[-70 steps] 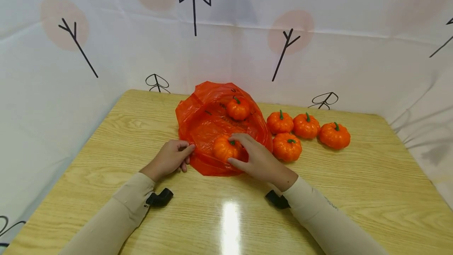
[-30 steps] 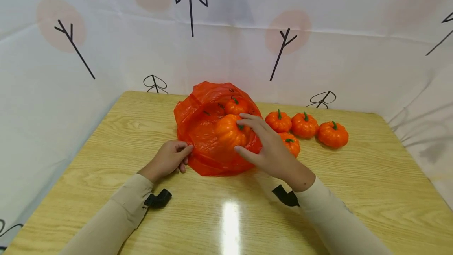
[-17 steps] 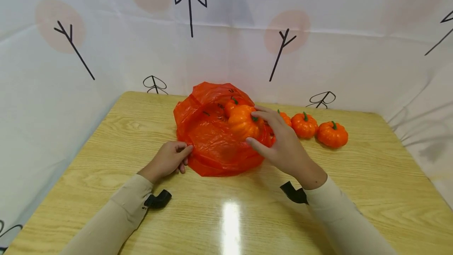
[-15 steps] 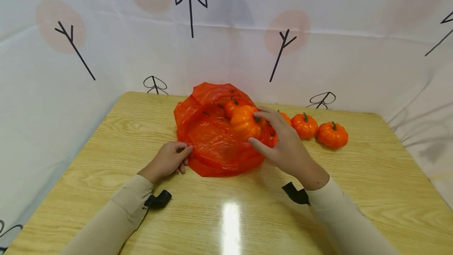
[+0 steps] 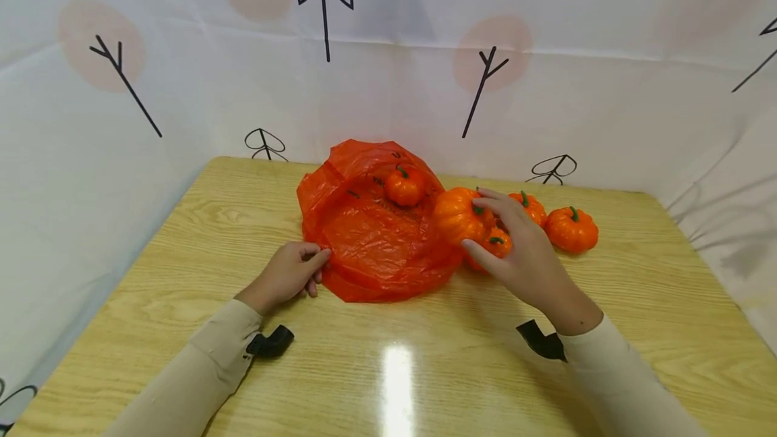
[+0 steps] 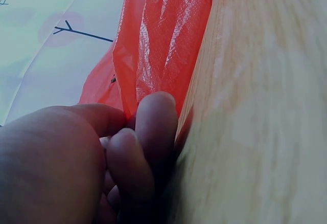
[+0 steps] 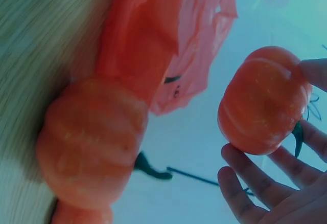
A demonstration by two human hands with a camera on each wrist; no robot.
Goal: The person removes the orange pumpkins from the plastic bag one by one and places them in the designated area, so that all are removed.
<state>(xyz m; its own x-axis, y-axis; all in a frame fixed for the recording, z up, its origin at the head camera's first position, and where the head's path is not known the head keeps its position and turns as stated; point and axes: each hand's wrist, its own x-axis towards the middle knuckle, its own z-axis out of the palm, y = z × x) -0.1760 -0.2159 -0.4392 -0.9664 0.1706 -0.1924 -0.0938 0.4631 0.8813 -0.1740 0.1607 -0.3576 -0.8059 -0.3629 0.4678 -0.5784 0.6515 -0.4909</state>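
Observation:
My right hand (image 5: 527, 255) grips a small orange pumpkin (image 5: 460, 216) with a green stem, between thumb and fingers. It is raised over the right rim of a red plastic bag (image 5: 370, 241); the right wrist view shows this pumpkin (image 7: 263, 101) clear of the table. My left hand (image 5: 291, 270) pinches the bag's front left edge, and the left wrist view shows the bag's film (image 6: 163, 45) between thumb and fingers. Inside the opened bag sits one pumpkin (image 5: 405, 186). Another pumpkin (image 5: 499, 241) stands just right of the bag, partly hidden by my right hand and the held pumpkin.
Two more pumpkins stand to the right: one (image 5: 529, 206) partly behind my right hand, and one (image 5: 572, 229) farther right. A further one behind the held pumpkin is nearly hidden. The wooden table (image 5: 340, 369) backs onto a patterned white cloth (image 5: 388, 100).
My right hand has lifted the pumpkin from inside the bag and carried it rightward, past the bag's right rim. My left hand has stayed at the bag's edge.

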